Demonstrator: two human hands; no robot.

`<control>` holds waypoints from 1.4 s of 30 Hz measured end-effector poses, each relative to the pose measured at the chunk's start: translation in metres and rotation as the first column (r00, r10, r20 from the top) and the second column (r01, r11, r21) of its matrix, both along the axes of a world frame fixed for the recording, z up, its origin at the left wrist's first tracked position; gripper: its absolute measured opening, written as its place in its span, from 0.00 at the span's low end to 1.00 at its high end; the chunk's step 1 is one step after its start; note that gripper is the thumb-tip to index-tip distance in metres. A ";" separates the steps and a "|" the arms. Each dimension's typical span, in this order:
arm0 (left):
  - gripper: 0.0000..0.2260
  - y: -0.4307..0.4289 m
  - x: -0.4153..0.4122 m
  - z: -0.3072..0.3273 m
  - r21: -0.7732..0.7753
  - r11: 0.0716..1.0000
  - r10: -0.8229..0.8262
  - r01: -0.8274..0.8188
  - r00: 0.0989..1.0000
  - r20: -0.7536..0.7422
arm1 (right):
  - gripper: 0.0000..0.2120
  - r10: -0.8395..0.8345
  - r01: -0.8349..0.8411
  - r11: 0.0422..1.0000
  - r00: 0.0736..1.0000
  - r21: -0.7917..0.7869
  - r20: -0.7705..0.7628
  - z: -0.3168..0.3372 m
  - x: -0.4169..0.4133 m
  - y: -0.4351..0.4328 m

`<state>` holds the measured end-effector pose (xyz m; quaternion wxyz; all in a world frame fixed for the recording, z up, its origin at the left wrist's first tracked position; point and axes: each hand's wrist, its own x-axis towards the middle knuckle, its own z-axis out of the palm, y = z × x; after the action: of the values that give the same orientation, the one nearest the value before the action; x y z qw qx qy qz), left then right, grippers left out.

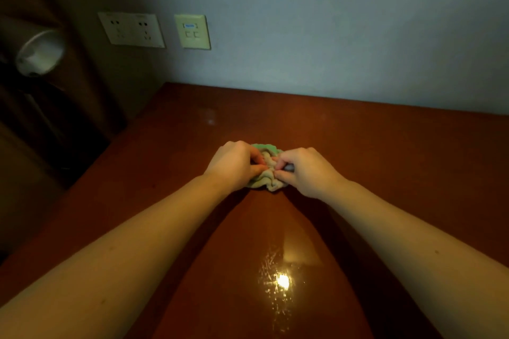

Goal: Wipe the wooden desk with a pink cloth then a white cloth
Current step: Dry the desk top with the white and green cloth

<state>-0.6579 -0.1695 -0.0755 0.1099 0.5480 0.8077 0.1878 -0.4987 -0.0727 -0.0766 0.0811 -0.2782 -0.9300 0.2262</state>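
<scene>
A crumpled pale cloth (266,179) with a green edge at its far side lies bunched on the glossy reddish-brown wooden desk (371,146), near the middle. My left hand (234,165) grips its left side with curled fingers. My right hand (305,170) pinches its right side, thumb and fingers curled into the folds. The two hands almost touch over the cloth. In this dim light the cloth looks off-white or beige; no pink cloth shows.
A grey wall rises behind the desk, with a socket panel (131,30) and a switch plate (192,31) at the upper left. A white round object (40,52) sits in the dark left of the desk. A lamp reflection (282,281) glares near the front.
</scene>
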 end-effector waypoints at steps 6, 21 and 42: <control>0.05 -0.006 0.001 -0.010 -0.010 0.999 -0.036 0.036 0.998 -0.051 | 0.04 -0.005 0.005 1.000 1.000 0.031 0.015 -0.009 0.006 -0.007; 0.04 0.009 -0.013 -0.012 0.013 0.996 -0.085 0.084 0.996 0.029 | 0.02 0.024 -0.025 0.998 1.000 -0.056 -0.015 -0.006 0.004 0.012; 0.04 0.051 -0.024 0.000 -0.030 0.996 -0.082 0.082 0.997 -0.004 | 0.03 -0.044 0.044 0.999 0.999 0.008 0.011 -0.003 -0.020 0.045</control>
<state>-0.6820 -0.1189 -0.0757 0.1236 0.5795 0.7875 0.1694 -0.5185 -0.0282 -0.0796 0.0817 -0.2995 -0.9250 0.2193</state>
